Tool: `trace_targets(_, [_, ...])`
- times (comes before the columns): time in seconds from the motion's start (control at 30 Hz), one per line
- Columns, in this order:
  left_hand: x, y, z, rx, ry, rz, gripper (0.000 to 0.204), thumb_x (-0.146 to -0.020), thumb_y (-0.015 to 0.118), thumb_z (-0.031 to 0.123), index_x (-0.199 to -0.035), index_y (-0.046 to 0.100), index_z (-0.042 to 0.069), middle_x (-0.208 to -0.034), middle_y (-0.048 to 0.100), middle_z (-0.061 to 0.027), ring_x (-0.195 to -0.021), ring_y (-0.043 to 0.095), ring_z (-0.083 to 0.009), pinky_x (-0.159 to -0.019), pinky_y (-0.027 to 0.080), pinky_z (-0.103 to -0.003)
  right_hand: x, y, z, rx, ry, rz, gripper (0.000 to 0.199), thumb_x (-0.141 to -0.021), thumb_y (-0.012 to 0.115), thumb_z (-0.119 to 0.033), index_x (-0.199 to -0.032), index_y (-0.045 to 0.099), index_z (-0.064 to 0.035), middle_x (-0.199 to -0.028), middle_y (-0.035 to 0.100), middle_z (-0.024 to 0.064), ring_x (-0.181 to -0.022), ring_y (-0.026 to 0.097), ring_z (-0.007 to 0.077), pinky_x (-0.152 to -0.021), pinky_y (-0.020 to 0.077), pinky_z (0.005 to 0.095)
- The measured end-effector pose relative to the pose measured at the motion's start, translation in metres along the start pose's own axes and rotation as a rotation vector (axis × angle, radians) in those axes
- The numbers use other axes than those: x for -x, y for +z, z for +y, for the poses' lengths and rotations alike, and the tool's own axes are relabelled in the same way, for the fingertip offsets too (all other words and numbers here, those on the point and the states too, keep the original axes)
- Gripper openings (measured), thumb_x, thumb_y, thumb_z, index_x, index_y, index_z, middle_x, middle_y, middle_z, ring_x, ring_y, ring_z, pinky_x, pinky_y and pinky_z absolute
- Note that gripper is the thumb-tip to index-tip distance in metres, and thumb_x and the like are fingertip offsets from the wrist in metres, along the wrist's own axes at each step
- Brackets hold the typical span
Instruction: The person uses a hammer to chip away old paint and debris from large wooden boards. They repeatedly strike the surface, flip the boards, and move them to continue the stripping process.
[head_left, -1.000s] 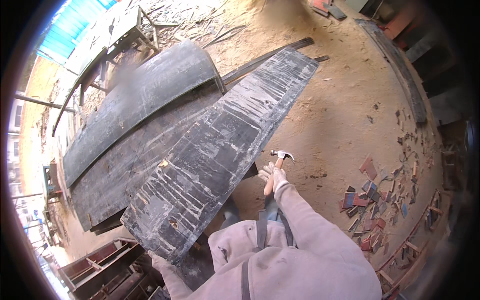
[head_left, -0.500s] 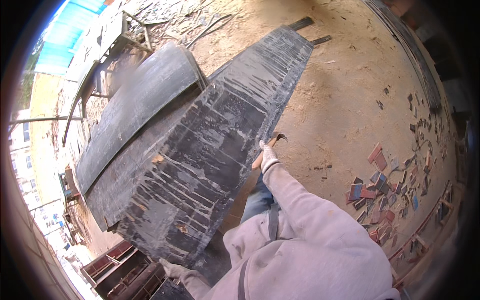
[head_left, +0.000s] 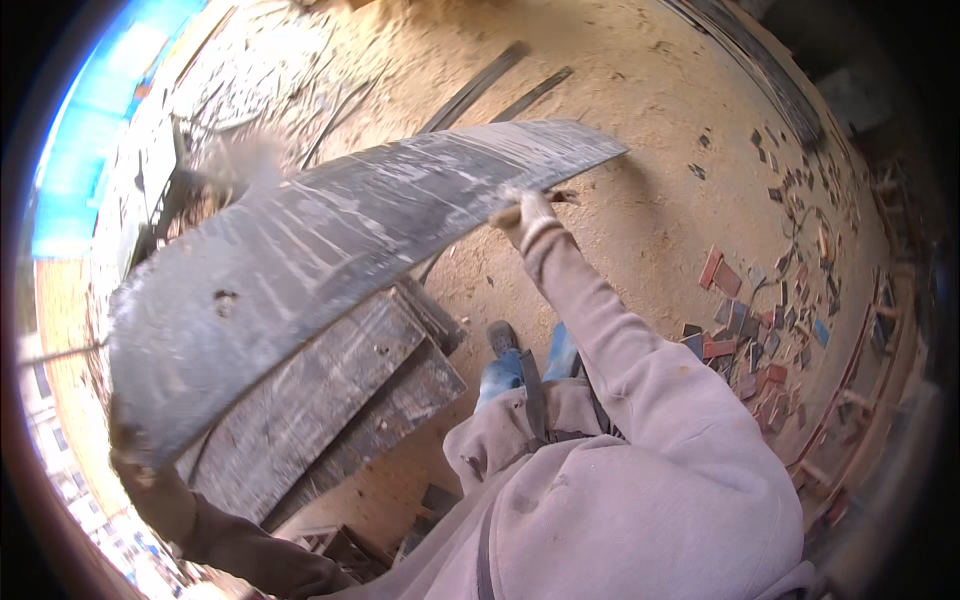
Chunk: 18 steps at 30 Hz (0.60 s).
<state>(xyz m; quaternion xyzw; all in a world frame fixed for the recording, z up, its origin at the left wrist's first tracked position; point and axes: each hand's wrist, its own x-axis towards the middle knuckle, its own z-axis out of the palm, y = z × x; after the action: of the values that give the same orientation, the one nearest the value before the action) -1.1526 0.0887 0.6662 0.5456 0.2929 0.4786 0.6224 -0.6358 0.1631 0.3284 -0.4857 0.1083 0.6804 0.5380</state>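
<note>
- Head view, background: an outdoor work yard with a sandy floor (head_left: pixel 640 260); blue sheeting (head_left: pixel 75 190) stands at the upper left.
- Head view, main workpiece: a large dark board (head_left: pixel 370 220), streaked with pale residue, extends diagonally from the lower left to the upper centre, ahead of the person. Its outline appears curved; the lens also bends straight edges.
- Head view, right hand (head_left: pixel 527 215): located at the near edge of the board, toward its far end. The fingers are closed around a hammer (head_left: pixel 506 216); the butt of the wooden handle shows on one side of the hand, the dark head on the other. Whether the fingers also grip the board cannot be told.
- Head view, left hand (head_left: pixel 150 478): located at the lower-left end of the board, in shadow and blurred. Finger opening and grip cannot be told.
- Head view, surroundings: stacked boards (head_left: pixel 330 385) lie below the near edge of the board. Two dark strips (head_left: pixel 478 85) lie beyond it. Scattered offcuts (head_left: pixel 740 320), some red or blue, lie at the right.
</note>
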Motion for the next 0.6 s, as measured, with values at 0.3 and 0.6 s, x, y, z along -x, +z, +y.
trace_targets(0.3, [-0.203, 0.011, 0.078, -0.486, 0.482, 0.244, 0.081, -0.105, 0.037, 0.055, -0.157, 0.024, -0.005, -0.157, 0.035, -0.0289, -0.147, 0.033, -0.039, -0.125, 0.021, -0.047, 0.04, 0.026, -0.127, -0.492, -0.289, -0.318, 0.029, -0.103, 0.059, -0.012, -0.121, 0.049, 0.0073, -0.11, 0.067, 0.0265, -0.091, 0.074, 0.031, -0.068, 0.0691, 0.0358])
trace_targets(0.6, [-0.339, 0.136, 0.067, -1.112, 0.526, 0.494, 0.077, -0.104, 0.04, 0.052, -0.154, 0.029, -0.005, -0.154, 0.038, -0.0283, -0.143, 0.036, -0.0384, -0.123, 0.024, -0.047, 0.047, -0.205, -0.119, 0.129, -0.21, 0.051, 0.037, -0.096, 0.069, -0.035, -0.068, 0.059, -0.0128, -0.056, 0.055, -0.0009, -0.043, 0.049, 0.0115, -0.04, 0.0398, 0.0295])
